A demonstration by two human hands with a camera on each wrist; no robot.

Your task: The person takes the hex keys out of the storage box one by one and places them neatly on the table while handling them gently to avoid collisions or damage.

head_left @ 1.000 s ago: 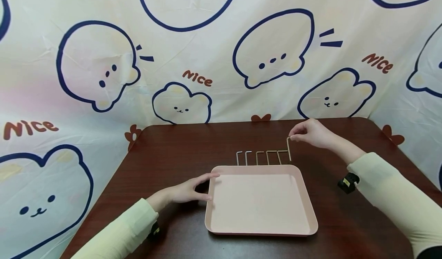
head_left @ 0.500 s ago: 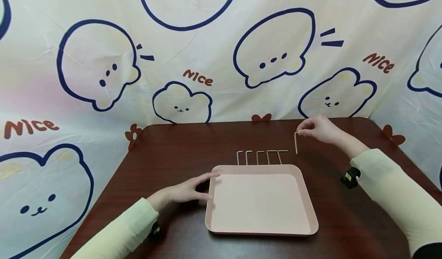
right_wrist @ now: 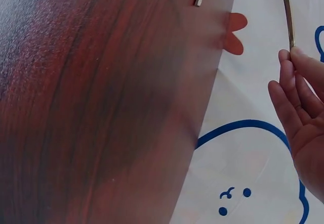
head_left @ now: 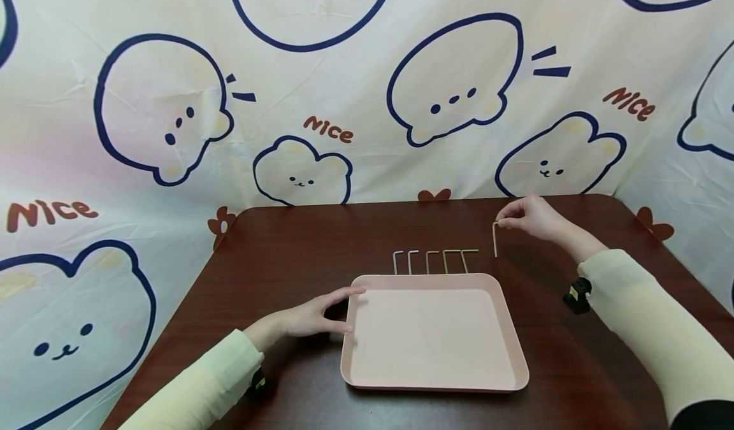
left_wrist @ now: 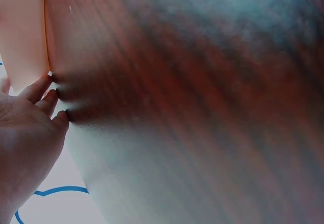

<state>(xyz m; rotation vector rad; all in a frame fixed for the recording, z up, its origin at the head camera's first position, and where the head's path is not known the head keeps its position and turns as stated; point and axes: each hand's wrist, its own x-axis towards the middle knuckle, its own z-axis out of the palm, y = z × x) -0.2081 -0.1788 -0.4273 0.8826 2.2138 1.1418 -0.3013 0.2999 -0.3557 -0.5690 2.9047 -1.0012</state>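
Observation:
Thumb and fingertips of my right hand [head_left: 533,218] pinch the short bent end of a hex key [head_left: 496,242], whose long arm hangs down above the table. In the right wrist view the same hex key [right_wrist: 288,14] rises from between thumb and fingers. My left hand [head_left: 306,316] touches the left rim of a pale pink tray [head_left: 435,337], fingers fairly straight and thumb spread apart. In the left wrist view several fingertips [left_wrist: 49,97] reach the tabletop beside the tray's edge. Behind the tray, several more hex keys [head_left: 445,261] lie in a row.
The dark wood table [head_left: 298,245] has rounded back corners. A pale cloth [head_left: 367,99] with blue-outlined bears hangs behind it and at both sides. The tray's back rim meets or covers the lower ends of the row of hex keys.
My right hand has drawn the hex key to the right, away from the end of the row, and then nearly stopped. The left hand and the tray have stayed put.

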